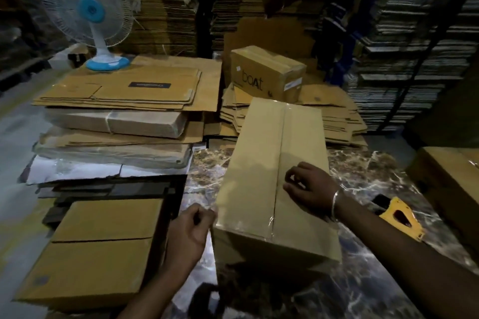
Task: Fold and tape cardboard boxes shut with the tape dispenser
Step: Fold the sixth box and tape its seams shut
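Taped cardboard box [274, 176] on marble table [363, 168]. Right hand [308, 189] curled, pressing its seam tape; left hand [189, 233] curled at box's near-left corner, grip unclear. Yellow tape dispenser [400, 217] right of box. Risk: uneven pressing leaves tape wrinkled, lifting.

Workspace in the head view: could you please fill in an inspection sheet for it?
Surface: marbled table, glossy.
Job's things: box, flaps closed, tape over the near seam; yellow tape dispenser lying right of it, unheld.
Clutter: flat cardboard stacks; "boat" box; fan.
Grippers: left hand curled at the box's near-left corner; right hand resting on the top.
Cables: nothing seen.
Surroundings: dim store, cardboard walls.
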The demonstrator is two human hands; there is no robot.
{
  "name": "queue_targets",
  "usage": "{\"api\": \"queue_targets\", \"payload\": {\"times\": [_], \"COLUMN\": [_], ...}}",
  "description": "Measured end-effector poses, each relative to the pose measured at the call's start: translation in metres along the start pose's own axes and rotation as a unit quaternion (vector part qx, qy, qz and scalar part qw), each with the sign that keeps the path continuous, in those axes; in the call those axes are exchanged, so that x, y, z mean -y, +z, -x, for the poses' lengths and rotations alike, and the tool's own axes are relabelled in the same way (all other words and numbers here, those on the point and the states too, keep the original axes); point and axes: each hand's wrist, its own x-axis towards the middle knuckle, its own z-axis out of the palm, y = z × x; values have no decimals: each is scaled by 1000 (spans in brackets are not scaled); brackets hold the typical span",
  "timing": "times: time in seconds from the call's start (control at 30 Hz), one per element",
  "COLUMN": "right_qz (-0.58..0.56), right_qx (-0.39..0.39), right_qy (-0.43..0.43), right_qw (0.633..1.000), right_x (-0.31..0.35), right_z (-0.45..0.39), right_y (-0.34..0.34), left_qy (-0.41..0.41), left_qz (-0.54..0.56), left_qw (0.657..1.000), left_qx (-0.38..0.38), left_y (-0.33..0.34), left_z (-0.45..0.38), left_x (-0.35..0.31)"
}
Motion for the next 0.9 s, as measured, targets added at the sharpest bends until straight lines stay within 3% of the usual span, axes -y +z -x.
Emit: {"api": "queue_targets", "payload": {"times": [0.17,0.3,0.37,0.5,0.67,0.8,0.9], "right_qz": [44,58,11,-80,-9,-197,-258], "right_qx": [-2,22,-13,-109,-136,-117,-84], "right_qy": [120,162,182,275,353,417,422], "right_qw": [992,985,983,952,926,879,865], "right_x": [49,63,58,50,37,3,-18], "right_z": [36,56,57,55,52,50,42], "right_y": [24,48,49,45,36,17,-1], "left_qy": [-49,-24,-58,-48,-52,-134,-147], "left_qz": [-51,-29,-6,45,-51,-37,-22], "left_qw": [993,989,989,982,973,964,969], "left_qx": [96,143,134,176,217,227,197], "left_y": [23,43,44,37,34,34,42], "left_z": [-47,-46,-45,-46,-54,-63,-81], "left_x": [-16,-20,-24,-22,-15,-29,-46]}}
